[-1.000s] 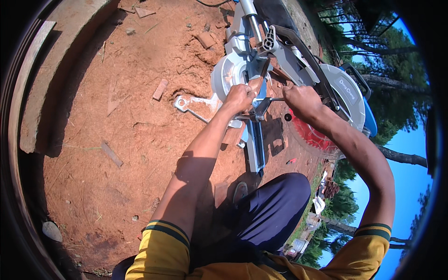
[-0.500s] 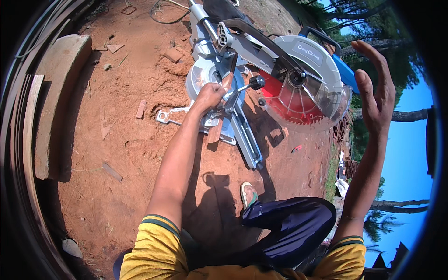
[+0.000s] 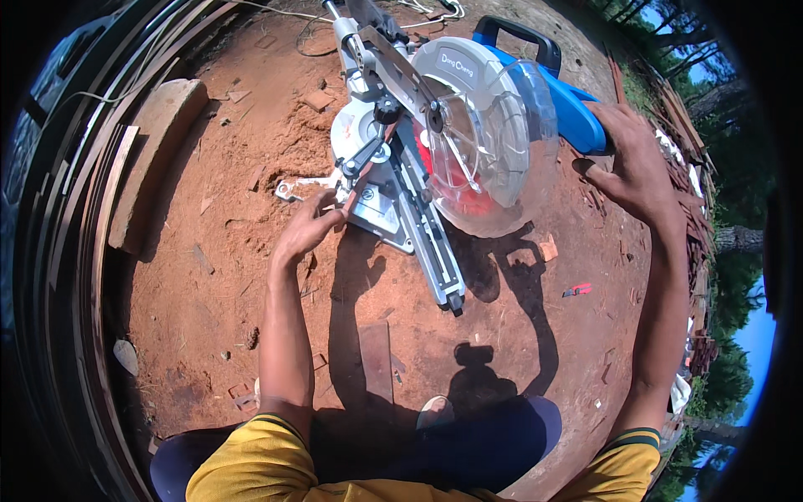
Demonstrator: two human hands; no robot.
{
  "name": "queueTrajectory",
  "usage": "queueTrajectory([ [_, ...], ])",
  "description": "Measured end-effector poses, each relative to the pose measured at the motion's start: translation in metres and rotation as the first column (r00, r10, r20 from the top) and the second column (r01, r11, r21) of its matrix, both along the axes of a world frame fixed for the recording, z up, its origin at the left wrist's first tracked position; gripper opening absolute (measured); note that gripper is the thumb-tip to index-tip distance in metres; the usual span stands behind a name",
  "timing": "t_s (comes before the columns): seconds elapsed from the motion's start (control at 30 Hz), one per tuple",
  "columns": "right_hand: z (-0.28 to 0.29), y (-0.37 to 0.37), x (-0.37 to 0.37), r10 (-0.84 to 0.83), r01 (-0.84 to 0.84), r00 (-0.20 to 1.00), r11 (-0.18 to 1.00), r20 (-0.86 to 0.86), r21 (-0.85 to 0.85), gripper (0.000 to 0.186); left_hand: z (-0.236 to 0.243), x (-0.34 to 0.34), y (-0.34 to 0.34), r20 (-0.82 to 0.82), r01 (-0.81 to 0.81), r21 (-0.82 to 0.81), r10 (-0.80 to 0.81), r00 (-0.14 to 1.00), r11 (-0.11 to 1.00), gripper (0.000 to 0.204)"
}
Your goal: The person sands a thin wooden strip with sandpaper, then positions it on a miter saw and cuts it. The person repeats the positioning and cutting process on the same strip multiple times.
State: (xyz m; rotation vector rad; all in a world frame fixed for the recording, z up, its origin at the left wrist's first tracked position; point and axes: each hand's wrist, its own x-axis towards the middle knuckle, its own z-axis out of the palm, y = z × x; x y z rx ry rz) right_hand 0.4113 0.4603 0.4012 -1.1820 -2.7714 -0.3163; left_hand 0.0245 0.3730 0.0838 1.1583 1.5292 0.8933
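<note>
A mitre saw (image 3: pixel 381 209) stands on the ground with its head raised; its red blade (image 3: pixel 428 159) shows beneath a clear guard (image 3: pixel 502 167). A narrow strip of reddish wood (image 3: pixel 361 180) lies across the base, under a clamp with a black knob (image 3: pixel 387 110). Beside the strip's near end is my left hand (image 3: pixel 308 230), thumb and fingers apart; whether they touch the wood I cannot make out. My right hand (image 3: pixel 631 167) is open at the end of the saw's blue housing (image 3: pixel 577 117), thumb spread, some fingertips hidden behind it.
Sawdust and offcuts lie around the saw on reddish soil. A concrete slab (image 3: pixel 159 163) and long boards (image 3: pixel 79 251) line the left. A small red tool (image 3: pixel 577 289) lies to the right, and a plank (image 3: pixel 376 360) lies in front. Cables (image 3: pixel 435 15) run behind the saw.
My left hand has left the wood by the fence and moved back toward the base's near edge. My right hand has come down from the air to the blue housing. The view has shifted.
</note>
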Motion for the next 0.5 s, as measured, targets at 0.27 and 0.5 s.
queueTrajectory([
  [0.27,-0.055,0.008,0.015,0.105,-0.103,0.993,0.994,-0.052,0.048,0.057,-0.008,0.068,0.015,-0.553,-0.147,0.102,0.179,0.814,0.984,0.021],
  [0.5,-0.061,0.01,0.009,0.09,-0.095,0.988,0.995,-0.122,-0.037,0.058,-0.022,0.065,0.015,-0.581,-0.148,0.193,0.235,0.779,0.97,0.019],
])
